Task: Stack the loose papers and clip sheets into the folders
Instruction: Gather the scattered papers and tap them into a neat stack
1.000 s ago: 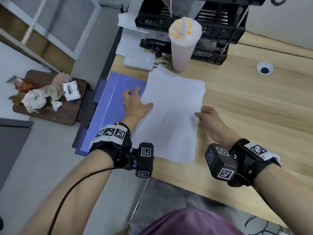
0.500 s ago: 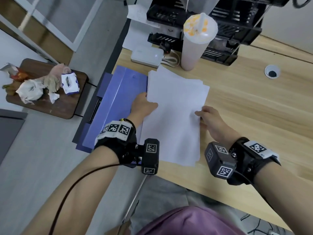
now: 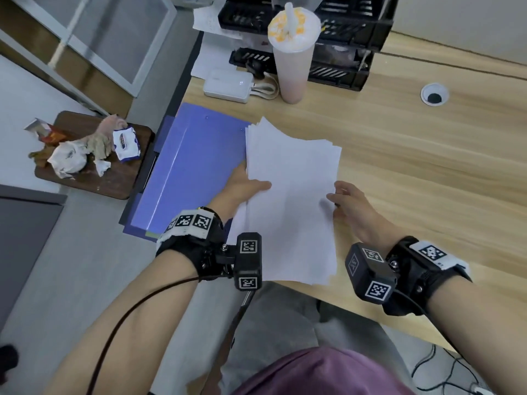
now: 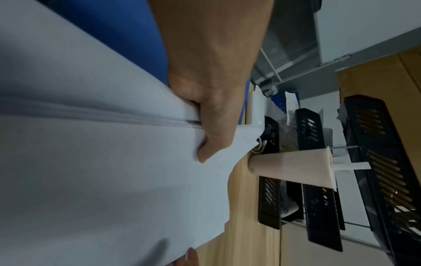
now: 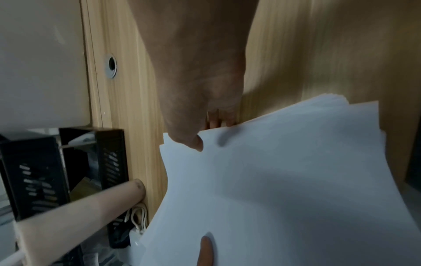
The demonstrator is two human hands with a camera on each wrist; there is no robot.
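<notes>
- Lying at nine o'clock of the papers, the blue folder (image 3: pixel 182 172) sits flat on the desk's left edge, partly overhanging it.
- Left hand (image 3: pixel 242 186) pinches the stack's left edge, thumb on top, fingers beneath.
- Stack of papers (image 3: pixel 291 201) is at the desk's middle, lifted at its sides; it looks light, floppy and slippery, sheets fanning at twelve o'clock, so opposite long edges seem the best hold.
- Right hand (image 3: pixel 346 208) pinches the right edge, thumb on top.
- Wooden desk (image 3: pixel 427 166) is smooth; a drink cup (image 3: pixel 293 52) and black trays (image 3: pixel 348 38) stand at twelve o'clock, a stool with rubbish (image 3: pixel 91 155) at nine.
</notes>
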